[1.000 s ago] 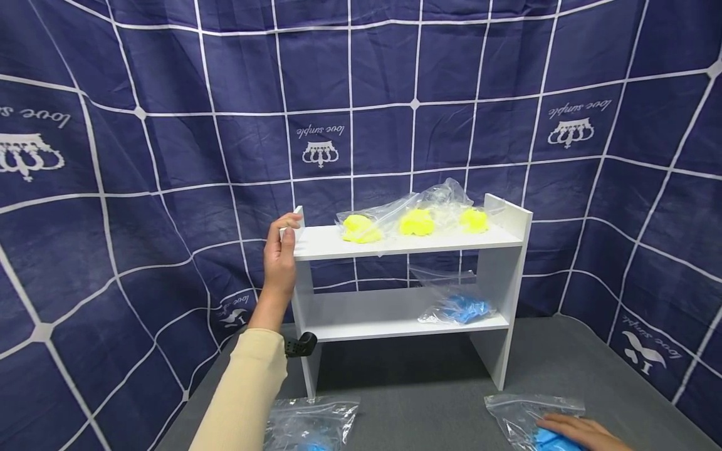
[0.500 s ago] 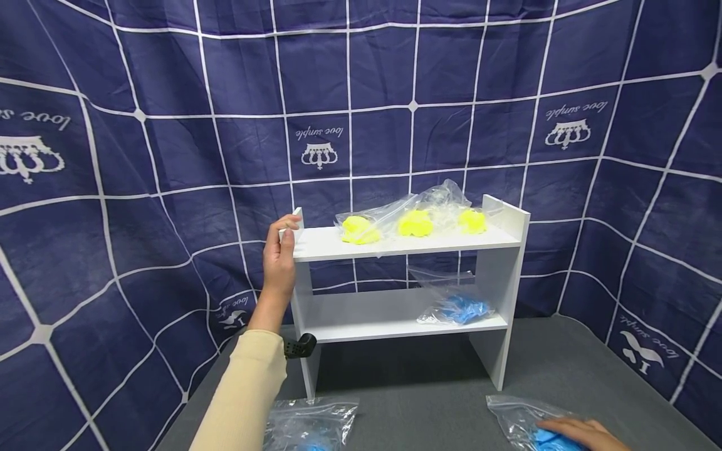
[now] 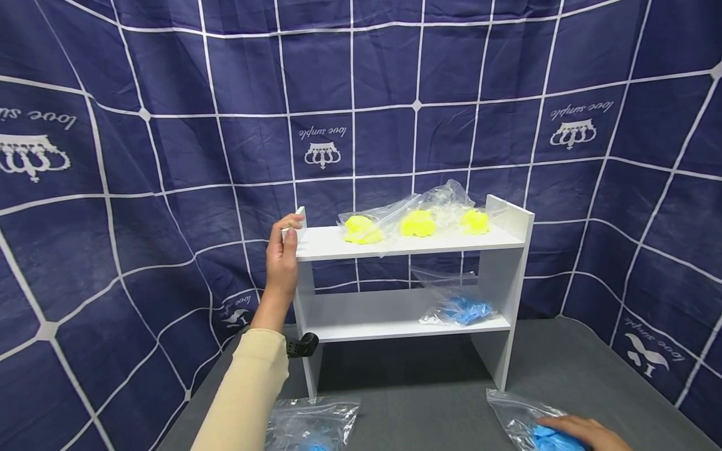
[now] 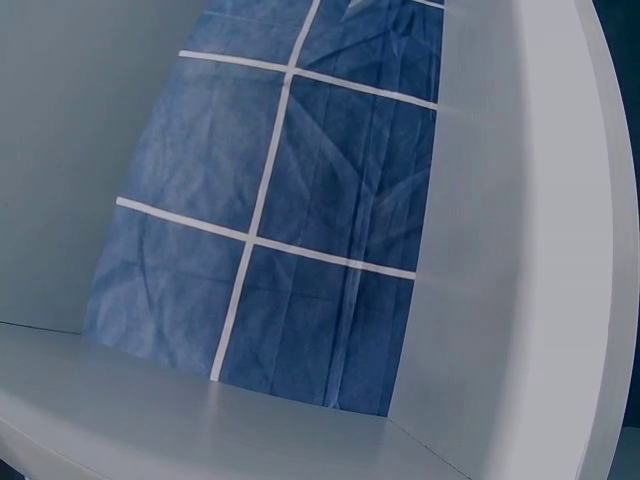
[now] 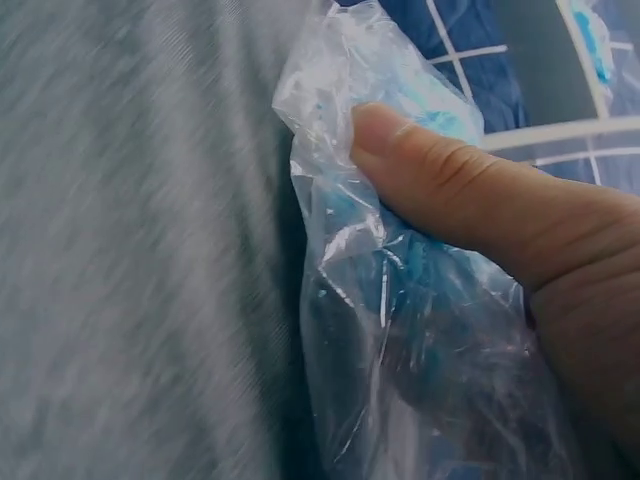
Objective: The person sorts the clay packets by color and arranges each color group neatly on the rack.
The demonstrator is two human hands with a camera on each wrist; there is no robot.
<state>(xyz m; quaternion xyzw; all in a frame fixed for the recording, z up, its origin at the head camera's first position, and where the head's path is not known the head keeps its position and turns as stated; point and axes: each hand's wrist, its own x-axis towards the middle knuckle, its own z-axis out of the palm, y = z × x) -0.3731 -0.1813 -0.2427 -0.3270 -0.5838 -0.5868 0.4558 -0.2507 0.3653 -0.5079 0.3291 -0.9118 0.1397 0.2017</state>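
Note:
My left hand (image 3: 281,254) grips the upper left side panel of a white two-tier shelf (image 3: 406,247), thumb toward me at the front edge. The left wrist view shows the shelf's inner boards but not the hand. At the lower right, my right hand (image 3: 583,431) holds a clear zip bag (image 3: 510,413) with something blue and crumpled inside. In the right wrist view the thumb presses on the bag (image 5: 345,260) and the other fingers are hidden. The grey tabletop shows close beside that bag.
Clear bags with yellow lumps (image 3: 418,223) lie along the top board. On the lower board's right side sits a bag with blue contents (image 3: 465,309). Another such bag (image 3: 316,423) lies on the grey table (image 3: 395,413) at front left. A blue checked curtain (image 3: 383,75) surrounds everything.
The right hand's bag has drawn together and turned a little, and its right-hand zip edge no longer shows past the fingers. My left hand stays on the shelf panel.

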